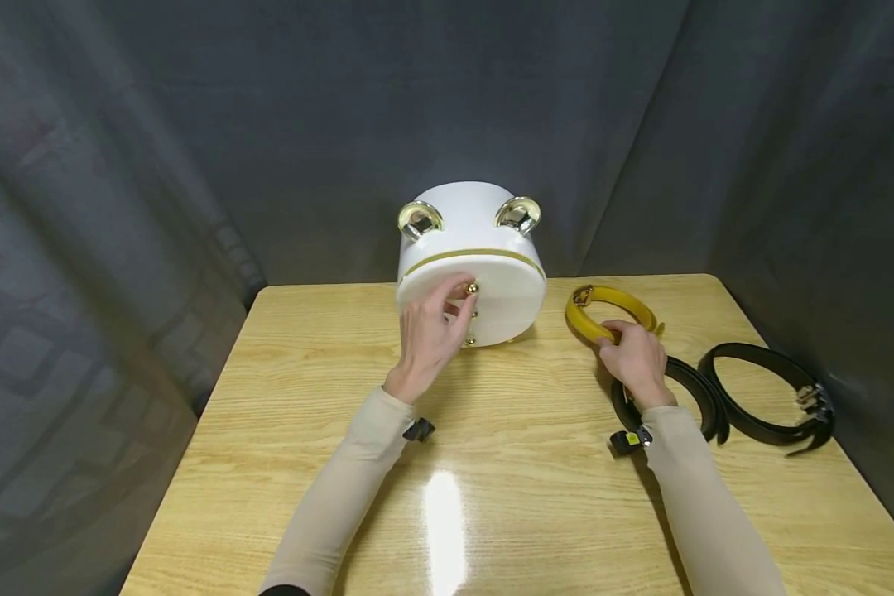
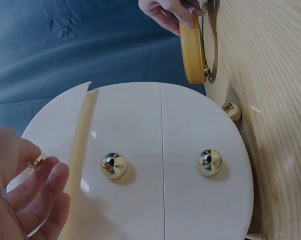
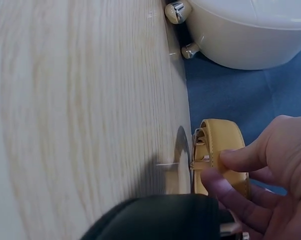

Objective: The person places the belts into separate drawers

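Observation:
A white rounded drawer box (image 1: 510, 290) with gold knobs and two gold ear-like pieces on top stands at the table's back. My left hand (image 1: 428, 335) pinches its top knob (image 2: 35, 162) between thumb and fingers. In the left wrist view the top drawer sits slightly out, a yellowish strip (image 2: 82, 135) showing at its edge; the lower two drawers are flush. To the right, my right hand (image 1: 633, 360) grips the near side of a coiled yellow belt (image 3: 225, 137) between thumb and fingers. The belt's buckle (image 1: 583, 295) faces the drawer box.
Two coiled black belts lie to the right on the wooden table (image 1: 328, 356): one black belt (image 1: 696, 385) partly under my right wrist, the other black belt (image 1: 760, 352) near the right edge. Grey curtains (image 1: 328, 149) hang behind and at both sides.

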The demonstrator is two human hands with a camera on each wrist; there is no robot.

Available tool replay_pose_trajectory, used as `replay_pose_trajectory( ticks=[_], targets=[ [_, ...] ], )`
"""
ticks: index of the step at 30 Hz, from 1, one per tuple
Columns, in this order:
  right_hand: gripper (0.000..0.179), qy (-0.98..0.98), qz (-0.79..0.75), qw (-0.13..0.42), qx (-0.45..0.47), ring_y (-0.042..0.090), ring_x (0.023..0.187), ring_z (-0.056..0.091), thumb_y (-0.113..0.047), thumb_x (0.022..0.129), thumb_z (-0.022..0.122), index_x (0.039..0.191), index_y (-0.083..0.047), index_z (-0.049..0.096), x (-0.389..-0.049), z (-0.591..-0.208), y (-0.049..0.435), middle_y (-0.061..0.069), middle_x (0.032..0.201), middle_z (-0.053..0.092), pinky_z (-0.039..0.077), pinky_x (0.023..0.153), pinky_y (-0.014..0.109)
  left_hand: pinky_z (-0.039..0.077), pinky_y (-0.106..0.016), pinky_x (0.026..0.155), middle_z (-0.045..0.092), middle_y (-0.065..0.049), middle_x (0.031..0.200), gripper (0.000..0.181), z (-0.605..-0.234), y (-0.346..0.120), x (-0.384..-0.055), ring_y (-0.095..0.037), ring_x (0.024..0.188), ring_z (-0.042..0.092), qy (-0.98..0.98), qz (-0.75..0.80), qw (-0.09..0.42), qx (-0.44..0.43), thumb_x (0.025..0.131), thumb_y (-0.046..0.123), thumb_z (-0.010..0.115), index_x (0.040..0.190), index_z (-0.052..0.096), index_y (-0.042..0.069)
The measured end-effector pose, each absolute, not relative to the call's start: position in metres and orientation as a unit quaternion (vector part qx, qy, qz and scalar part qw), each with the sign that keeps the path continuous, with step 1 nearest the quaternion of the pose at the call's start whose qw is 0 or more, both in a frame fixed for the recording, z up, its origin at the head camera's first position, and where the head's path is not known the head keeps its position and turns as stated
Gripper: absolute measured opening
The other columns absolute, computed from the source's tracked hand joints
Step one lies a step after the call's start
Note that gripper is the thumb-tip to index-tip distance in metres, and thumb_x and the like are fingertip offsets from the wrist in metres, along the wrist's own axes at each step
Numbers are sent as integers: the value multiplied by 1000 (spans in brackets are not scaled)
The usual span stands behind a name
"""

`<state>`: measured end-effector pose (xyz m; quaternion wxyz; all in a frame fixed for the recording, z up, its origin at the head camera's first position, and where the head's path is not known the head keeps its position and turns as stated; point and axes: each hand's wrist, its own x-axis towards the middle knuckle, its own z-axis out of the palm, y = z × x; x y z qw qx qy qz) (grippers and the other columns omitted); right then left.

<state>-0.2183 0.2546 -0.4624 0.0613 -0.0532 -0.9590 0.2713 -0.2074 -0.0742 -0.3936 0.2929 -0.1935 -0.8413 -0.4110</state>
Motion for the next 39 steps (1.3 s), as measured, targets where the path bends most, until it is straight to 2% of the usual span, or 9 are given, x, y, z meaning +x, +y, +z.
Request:
replay_pose_trajectory(
  ticks=[9,15,22,28,34,39],
  targets=[
    [39,-958,271,83,-43,39,85,66,-20,104,63,139,-4,69,-213,-460,256,26,120,75,44,69,43,57,-28,54,83,-9,98,25,-395,-76,-202,-20,68,77,-839,-409,297,-201,102,19,72,124,74,10],
    [39,-958,272,85,-43,37,86,64,-21,105,63,140,-4,68,-209,-459,258,25,118,75,43,70,42,59,-28,56,83,-9,98,25,-395,-75,-197,-20,68,77,-839,-408,296,-204,101,19,73,124,74,10],
    [37,-956,277,96,-31,34,78,63,-20,104,63,138,-6,70,-205,-458,262,22,110,77,40,68,40,64,-33,62,83,-11,98,23,-395,-74,-192,-21,69,77,-832,-414,301,-214,100,17,73,122,74,9],
    [35,-951,286,114,-21,36,79,65,-20,104,64,135,-6,72,-204,-458,266,21,99,76,43,69,43,63,-32,61,83,-10,97,23,-395,-75,-188,-20,68,77,-831,-408,309,-218,99,16,74,121,74,9],
    [34,-945,301,127,-19,33,74,63,-20,103,67,133,-4,72,-200,-452,267,21,93,75,40,68,38,64,-35,60,83,-11,97,23,-394,-75,-184,-21,68,77,-830,-406,309,-223,99,16,74,122,74,9],
    [37,-944,302,128,-23,30,71,62,-21,103,68,136,-4,71,-197,-447,268,22,92,76,40,66,36,62,-32,59,83,-10,97,23,-394,-75,-180,-21,68,77,-834,-397,310,-224,99,16,75,121,74,9]
  ],
)
